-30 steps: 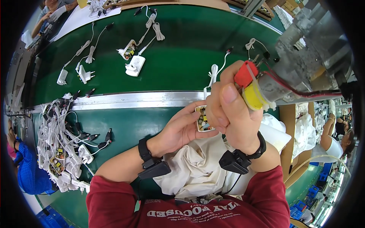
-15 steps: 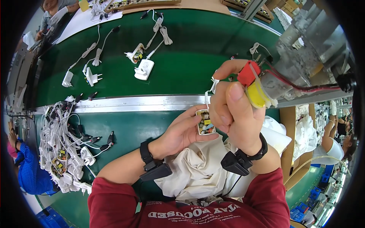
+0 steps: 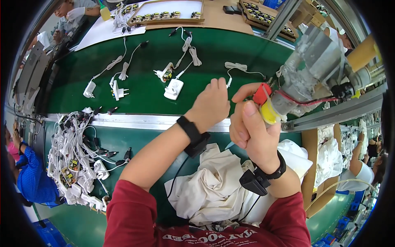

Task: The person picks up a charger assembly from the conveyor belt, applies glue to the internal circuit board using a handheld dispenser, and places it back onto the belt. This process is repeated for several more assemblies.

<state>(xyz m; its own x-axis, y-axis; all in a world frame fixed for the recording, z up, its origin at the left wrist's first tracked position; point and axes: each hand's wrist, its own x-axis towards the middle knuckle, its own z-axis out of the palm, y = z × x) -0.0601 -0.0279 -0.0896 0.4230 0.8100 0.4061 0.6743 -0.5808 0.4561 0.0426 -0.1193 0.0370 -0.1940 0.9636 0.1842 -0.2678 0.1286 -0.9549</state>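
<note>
My left hand (image 3: 212, 103) is stretched over the green conveyor belt, its back up and its fingers curled. From behind it comes the white cord (image 3: 229, 82) of a power adapter; the adapter itself is hidden by the hand. My right hand (image 3: 257, 127) is wrapped round a grey, smeared hand tool (image 3: 298, 68) with a red switch (image 3: 261, 94) and a yellow wrapped band (image 3: 269, 113). A pale blue tip (image 3: 229, 145) shows below the right hand. Beneath both hands lies a crumpled cream cloth (image 3: 216, 185).
Several white adapters with bundled cords, such as one plug (image 3: 173, 89), lie along the belt (image 3: 140, 74). A heap of corded adapters (image 3: 74, 160) is at the left. A metal rail (image 3: 156, 121) edges the belt. Far trays (image 3: 166, 19) hold circuit boards. A carton (image 3: 310, 164) stands right.
My left hand has moved away over the rail to the belt with the open adapter, and its cord now lies on the belt. The right hand keeps its grip on the tool.
</note>
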